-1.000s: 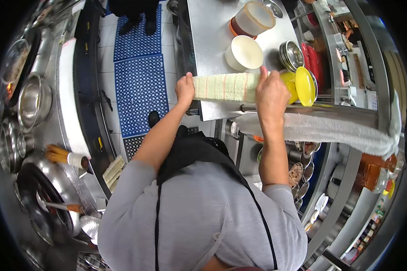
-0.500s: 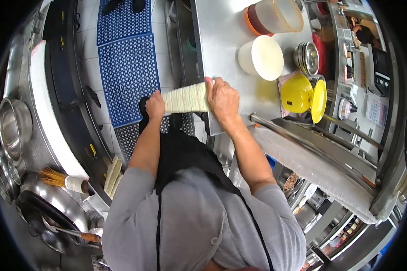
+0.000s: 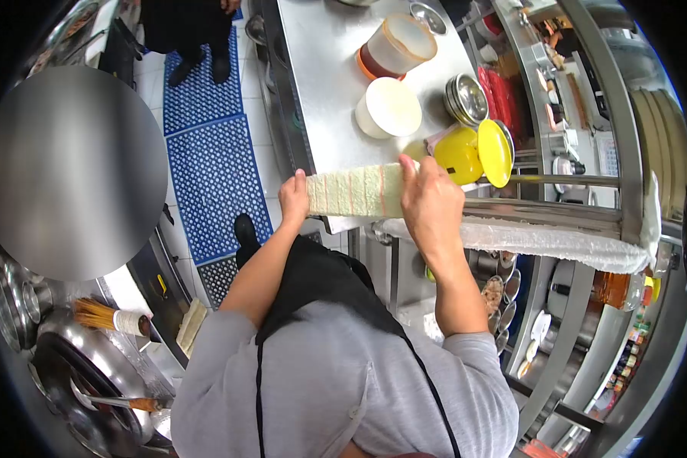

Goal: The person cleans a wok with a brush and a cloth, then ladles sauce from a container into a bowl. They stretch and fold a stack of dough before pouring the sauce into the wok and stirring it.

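A folded pale green-white cloth with thin pink stripes [image 3: 355, 191] stretches between my hands, in front of my body near the end of the steel table [image 3: 324, 84]. My left hand [image 3: 295, 200] is closed on its left end. At the other end, my right hand [image 3: 433, 198] grips the cloth with the thumb on top. Beyond the cloth on the table stand a cream tub [image 3: 389, 108] and a clear container with a red-brown base [image 3: 398, 46]. A yellow pot [image 3: 456, 155] with a yellow lid [image 3: 495, 153] sits just past my right hand.
Blue mats [image 3: 214, 179] cover the floor ahead, where another person in black [image 3: 187, 27] stands. A large round metal surface [image 3: 72, 172] is at the left. Woks [image 3: 91, 351] and a straw brush [image 3: 95, 314] lie lower left. Metal bowls [image 3: 467, 99] stack on the table.
Both hands have moved right and slightly down with the cloth. The view has shifted, a large round metal surface has appeared at the left, and more of the other person shows.
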The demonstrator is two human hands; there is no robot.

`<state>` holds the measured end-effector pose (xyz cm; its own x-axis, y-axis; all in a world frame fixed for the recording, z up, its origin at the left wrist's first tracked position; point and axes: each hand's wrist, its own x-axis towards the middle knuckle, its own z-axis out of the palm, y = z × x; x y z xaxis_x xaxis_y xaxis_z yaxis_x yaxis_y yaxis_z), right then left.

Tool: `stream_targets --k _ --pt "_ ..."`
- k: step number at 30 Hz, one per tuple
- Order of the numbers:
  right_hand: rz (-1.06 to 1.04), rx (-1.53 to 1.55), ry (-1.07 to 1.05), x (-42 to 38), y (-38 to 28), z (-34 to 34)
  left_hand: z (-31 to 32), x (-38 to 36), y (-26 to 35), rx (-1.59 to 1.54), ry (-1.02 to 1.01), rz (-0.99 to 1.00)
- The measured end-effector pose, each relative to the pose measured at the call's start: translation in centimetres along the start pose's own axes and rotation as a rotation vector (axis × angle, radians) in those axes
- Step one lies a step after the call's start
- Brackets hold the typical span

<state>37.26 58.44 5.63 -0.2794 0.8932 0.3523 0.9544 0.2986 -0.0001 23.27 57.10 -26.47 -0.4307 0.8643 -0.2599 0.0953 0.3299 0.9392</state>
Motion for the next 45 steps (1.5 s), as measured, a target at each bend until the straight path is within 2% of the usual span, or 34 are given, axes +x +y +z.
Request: stream_targets --k 3,5,7,9,13,16,19,21,22,25,26,28,29,31,32,35,39,41,45 --pt "0.015 0.125 0.066 -0.4 0.8 -1.9 -3.7 -2.0 2.1 -0.393 -0.006 -0.192" --pt "0.002 0.327 0.12 -1.0 1.1 -1.7 -7.9 -3.5 3.9 -0.862 -0.048 -0.509" --pt "-0.032 0.475 0.117 -1.3 1.2 -0.7 -13.2 -6.7 7.1 -1.171 -0.309 -0.535" --pt "-0.05 0.593 0.107 -1.2 0.7 0.8 -16.8 -10.2 8.0 -1.003 -0.085 -0.45" --pt "-0.082 0.748 -0.002 -0.2 -1.0 5.4 -21.9 -17.0 6.8 -0.325 0.395 -0.124" --pt "-0.143 0.731 -0.038 1.0 -3.6 7.9 -21.5 -22.3 11.2 -0.204 0.63 0.098" --pt "-0.241 0.678 -0.045 0.8 -6.4 11.4 -20.5 -27.6 15.2 0.058 0.694 0.245" --pt "-0.296 0.658 -0.042 -0.3 -8.5 13.8 -19.9 -31.1 15.8 0.404 0.663 0.439" --pt "-0.317 0.655 -0.039 -1.3 -9.8 14.5 -18.9 -32.0 16.2 0.217 0.547 0.511" --pt "-0.395 0.609 -0.019 -3.6 -12.7 15.7 -21.0 -33.5 17.3 0.221 0.649 0.399" --pt "-0.486 0.623 0.013 -3.9 -13.5 15.5 -22.5 -34.2 16.2 0.168 0.652 0.376" --pt "-0.429 0.62 -0.041 -4.8 -14.8 12.3 -25.2 -35.8 13.8 0.079 0.702 0.287" --pt "-0.396 0.686 -0.003 -5.5 -15.4 10.5 -26.3 -36.4 12.8 0.036 0.744 0.23" --pt "-0.377 0.884 -0.024 -6.4 -16.2 9.0 -27.7 -36.8 9.9 -0.399 0.78 0.079" --pt "-0.395 0.883 -0.065 -6.8 -16.4 8.1 -28.4 -37.1 9.1 -0.664 0.713 0.0" --pt "-0.411 0.869 -0.145 -8.7 -17.4 5.5 -29.6 -37.2 4.0 -1.029 0.519 -0.075" --pt "-0.402 0.757 -0.397 -11.6 -18.4 4.1 -28.5 -37.2 0.9 -1.112 0.643 -0.113" --pt "-0.4 0.796 -0.502 -13.9 -19.4 3.8 -27.6 -37.3 0.2 -1.103 0.691 -0.085" --pt "-0.487 0.919 -0.681 -20.3 -23.2 2.5 -27.2 -38.1 -0.2 -1.196 0.489 -0.098"
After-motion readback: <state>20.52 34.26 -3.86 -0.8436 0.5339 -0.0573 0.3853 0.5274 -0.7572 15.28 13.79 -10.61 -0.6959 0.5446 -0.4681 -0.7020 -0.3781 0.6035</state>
